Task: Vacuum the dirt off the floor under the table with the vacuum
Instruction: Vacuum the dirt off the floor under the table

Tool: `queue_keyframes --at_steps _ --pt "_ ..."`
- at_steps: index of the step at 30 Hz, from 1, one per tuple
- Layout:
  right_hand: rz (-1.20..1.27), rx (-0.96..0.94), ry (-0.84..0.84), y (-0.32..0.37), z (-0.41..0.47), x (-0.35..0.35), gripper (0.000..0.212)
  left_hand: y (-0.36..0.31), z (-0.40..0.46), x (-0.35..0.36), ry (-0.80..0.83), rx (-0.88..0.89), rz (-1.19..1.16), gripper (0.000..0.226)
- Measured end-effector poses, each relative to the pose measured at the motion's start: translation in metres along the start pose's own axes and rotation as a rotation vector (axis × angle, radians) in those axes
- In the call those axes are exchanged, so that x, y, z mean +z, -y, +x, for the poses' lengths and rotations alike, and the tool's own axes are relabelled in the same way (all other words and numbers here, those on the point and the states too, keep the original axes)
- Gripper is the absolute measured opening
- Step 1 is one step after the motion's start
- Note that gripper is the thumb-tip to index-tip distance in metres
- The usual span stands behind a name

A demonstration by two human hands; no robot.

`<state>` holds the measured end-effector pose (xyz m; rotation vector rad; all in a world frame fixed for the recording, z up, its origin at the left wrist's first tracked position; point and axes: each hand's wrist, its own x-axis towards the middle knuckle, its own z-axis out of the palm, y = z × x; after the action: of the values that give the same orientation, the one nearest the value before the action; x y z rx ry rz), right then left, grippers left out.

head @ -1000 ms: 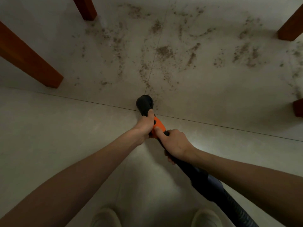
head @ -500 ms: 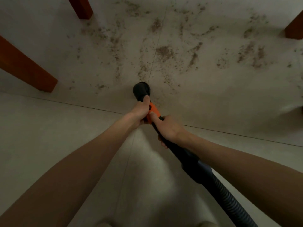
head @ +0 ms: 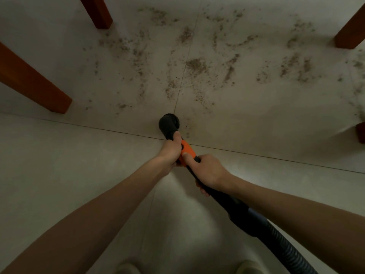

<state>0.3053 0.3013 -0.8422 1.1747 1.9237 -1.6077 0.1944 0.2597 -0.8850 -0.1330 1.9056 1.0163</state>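
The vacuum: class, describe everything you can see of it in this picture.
The vacuum shows as a black round nozzle head, an orange collar, a black tube and a dark ribbed hose running off the lower right. It looks like plastic. It slants forward, nozzle down by the tile joint at the near edge of the dirt. The left hand grips behind the nozzle, the right hand the tube.

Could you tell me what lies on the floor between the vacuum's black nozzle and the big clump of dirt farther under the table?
In the head view, smaller dirt specks dot the tile between the nozzle and the clump, along a grout line.
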Motion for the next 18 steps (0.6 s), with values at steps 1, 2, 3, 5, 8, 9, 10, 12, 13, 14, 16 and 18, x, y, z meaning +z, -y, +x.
queue_keyframes --at_steps 1,2,3,5,8,9,10,12,13,14,16,18 --pt "-0.001 0.007 0.003 -0.003 -0.005 0.0 0.055 0.003 -0.005 0.002 0.005 -0.007 -0.006 0.055" --pt "-0.004 0.013 0.004 -0.005 -0.01 -0.001 0.055 0.006 -0.008 0.004 0.01 -0.013 -0.013 0.055" --pt "-0.008 0.018 0.002 -0.008 -0.015 -0.001 0.055 0.009 -0.012 0.006 0.018 -0.02 -0.016 0.054" --pt "-0.021 0.027 0.0 -0.013 -0.023 -0.001 0.055 0.015 -0.02 0.009 0.03 -0.034 -0.013 0.055" --pt "-0.029 0.041 -0.014 -0.02 -0.035 0.001 0.053 0.022 -0.028 0.015 0.048 -0.053 0.005 0.056" --pt "-0.025 0.046 -0.019 -0.022 -0.038 0.001 0.053 0.024 -0.031 0.017 0.062 -0.058 0.006 0.055" --pt "-0.023 0.051 -0.024 -0.024 -0.041 0.0 0.054 0.024 -0.033 0.018 0.077 -0.06 0.006 0.054" --pt "-0.029 0.056 -0.031 -0.026 -0.044 -0.003 0.055 0.023 -0.036 0.023 0.093 -0.057 0.006 0.053" --pt "-0.032 0.056 -0.034 -0.027 -0.044 -0.004 0.056 0.023 -0.037 0.024 0.096 -0.055 0.005 0.053" --pt "-0.036 0.055 -0.036 -0.027 -0.044 -0.006 0.058 0.022 -0.037 0.026 0.097 -0.052 0.005 0.054" --pt "-0.041 0.057 -0.041 -0.028 -0.042 -0.009 0.059 0.02 -0.036 0.029 0.094 -0.052 0.005 0.054" --pt "-0.038 0.048 -0.05 -0.028 -0.04 -0.01 0.056 0.017 -0.034 0.03 0.092 -0.056 0.008 0.053"
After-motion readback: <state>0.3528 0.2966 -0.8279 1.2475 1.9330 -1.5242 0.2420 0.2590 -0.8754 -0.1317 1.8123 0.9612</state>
